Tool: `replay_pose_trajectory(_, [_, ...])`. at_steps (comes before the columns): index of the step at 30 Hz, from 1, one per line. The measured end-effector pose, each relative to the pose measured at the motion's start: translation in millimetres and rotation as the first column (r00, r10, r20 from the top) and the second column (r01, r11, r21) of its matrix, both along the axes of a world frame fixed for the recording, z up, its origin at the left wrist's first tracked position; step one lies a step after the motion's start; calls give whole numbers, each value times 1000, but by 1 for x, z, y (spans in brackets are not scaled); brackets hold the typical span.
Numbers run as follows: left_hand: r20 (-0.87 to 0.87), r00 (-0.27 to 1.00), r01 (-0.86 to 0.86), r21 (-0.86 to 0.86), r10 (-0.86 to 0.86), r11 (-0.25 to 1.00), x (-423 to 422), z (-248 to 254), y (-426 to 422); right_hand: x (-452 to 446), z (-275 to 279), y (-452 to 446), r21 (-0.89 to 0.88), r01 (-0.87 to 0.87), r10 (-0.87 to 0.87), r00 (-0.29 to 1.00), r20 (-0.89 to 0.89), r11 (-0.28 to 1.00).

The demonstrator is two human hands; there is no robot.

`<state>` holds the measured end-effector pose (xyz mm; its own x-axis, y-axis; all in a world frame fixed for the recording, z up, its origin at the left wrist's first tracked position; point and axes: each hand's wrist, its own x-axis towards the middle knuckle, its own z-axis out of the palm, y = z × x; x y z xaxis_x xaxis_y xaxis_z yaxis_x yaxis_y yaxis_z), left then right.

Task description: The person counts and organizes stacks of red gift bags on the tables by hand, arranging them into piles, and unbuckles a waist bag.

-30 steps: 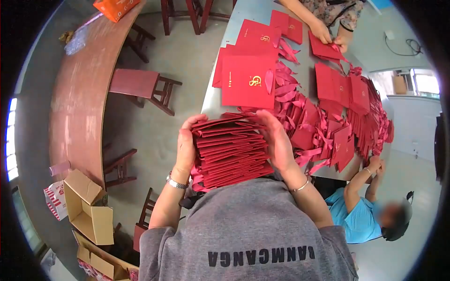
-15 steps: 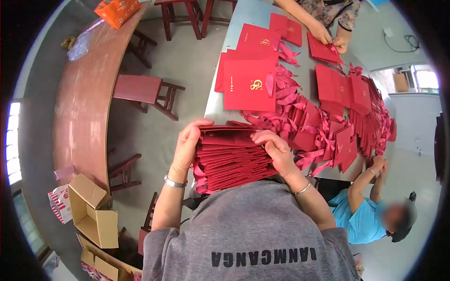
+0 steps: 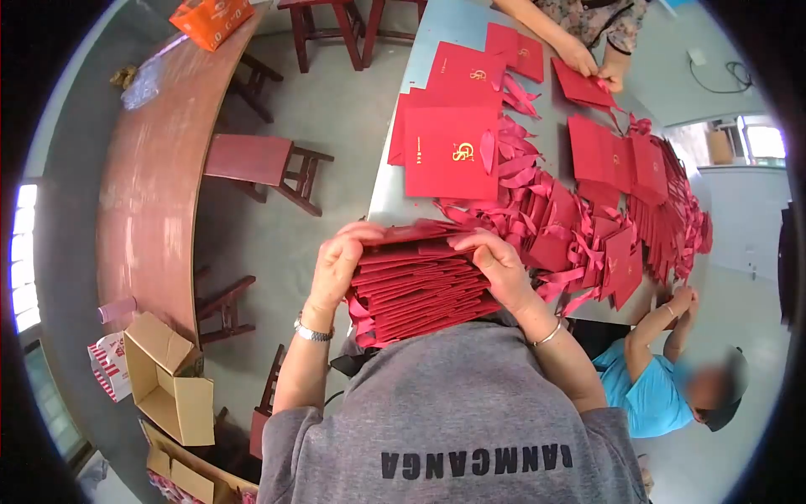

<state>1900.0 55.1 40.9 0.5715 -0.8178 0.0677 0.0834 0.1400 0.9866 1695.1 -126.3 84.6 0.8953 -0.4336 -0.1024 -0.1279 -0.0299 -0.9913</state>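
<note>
A thick stack of folded red bags (image 3: 424, 290) rests against my body, its edges facing up. My left hand (image 3: 340, 262) pinches the far left corner of the outermost bag. At the right corner of the same bag, my right hand (image 3: 495, 262) has its fingers closed on the edge. Pink ribbons (image 3: 361, 319) hang out at the stack's left side. Just beyond lie flat red bags with gold letters (image 3: 449, 153) on the metal table (image 3: 386, 189), beside a heap of bags with pink ribbons (image 3: 546, 218).
Across the table a person's hands (image 3: 592, 71) hold a red bag. A person in blue (image 3: 646, 391) sits at the right. On the left are a long wooden table (image 3: 155, 202), a stool (image 3: 248, 160) and open cardboard boxes (image 3: 172, 386).
Both my hands have gone from the stack's sides to the top corners of its outermost bag and closed on them. The view has shifted slightly.
</note>
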Motion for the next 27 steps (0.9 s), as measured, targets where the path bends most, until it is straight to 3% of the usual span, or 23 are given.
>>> replay_pose_trajectory(1, [69,995,72,29,-74,997,2,1,3,-1,2,-1,-10,8,-9,993,-117,1000])
replay_pose_trajectory(2, [134,980,139,63,-147,988,2,2,5,-2,2,-1,-10,10,-11,993,-120,1000])
replay_pose_trajectory(4, [119,979,160,71,-168,985,0,3,8,-4,1,-1,-430,82,-105,994,-30,899])
replay_pose_trajectory(6, [27,990,141,44,-142,989,1,-3,12,-4,13,1,-362,199,-213,977,0,911])
replay_pose_trajectory(8, [53,986,155,27,-156,988,-2,-9,13,-5,8,2,-294,266,-283,959,-18,918])
replay_pose_trajectory(10, [117,988,100,51,-105,994,-11,-9,13,-6,8,2,122,147,-148,989,-5,982])
replay_pose_trajectory(11, [117,987,106,49,-111,993,-15,-7,14,-9,9,-1,61,40,-33,994,-103,997])
replay_pose_trajectory(12, [118,993,14,35,-18,999,-19,-4,14,-8,-1,0,-71,-18,20,1000,22,997])
replay_pose_trajectory(14, [115,991,-74,26,71,997,-32,-2,19,-11,-2,1,-21,-80,80,997,-6,997])
replay_pose_trajectory(16, [-41,986,-158,54,161,986,-44,-8,23,-11,-5,6,41,-54,52,997,49,998])
replay_pose_trajectory(18, [-22,995,-96,80,98,992,-48,-17,15,-6,-11,14,99,-36,25,994,105,994])
replay_pose_trajectory(20, [-8,994,-106,90,107,990,-60,-14,8,0,-17,21,271,87,-131,980,147,959])
replay_pose_trajectory(21, [-75,992,-104,31,106,994,-64,-17,5,1,-14,18,295,73,-110,988,111,953])
replay_pose_trajectory(22, [-72,992,-104,23,105,994,-64,-22,4,1,-11,17,287,72,-109,987,115,955])
replay_pose_trajectory(24, [-206,944,-262,14,259,965,-63,-26,4,-4,-7,20,152,3,-15,997,75,988])
replay_pose_trajectory(25, [-287,900,-353,-35,329,935,-67,-28,2,-7,-11,21,184,-44,30,997,76,982])
replay_pose_trajectory(27, [-237,907,-357,4,348,934,-65,-28,5,-8,-6,24,217,-43,26,997,78,975])
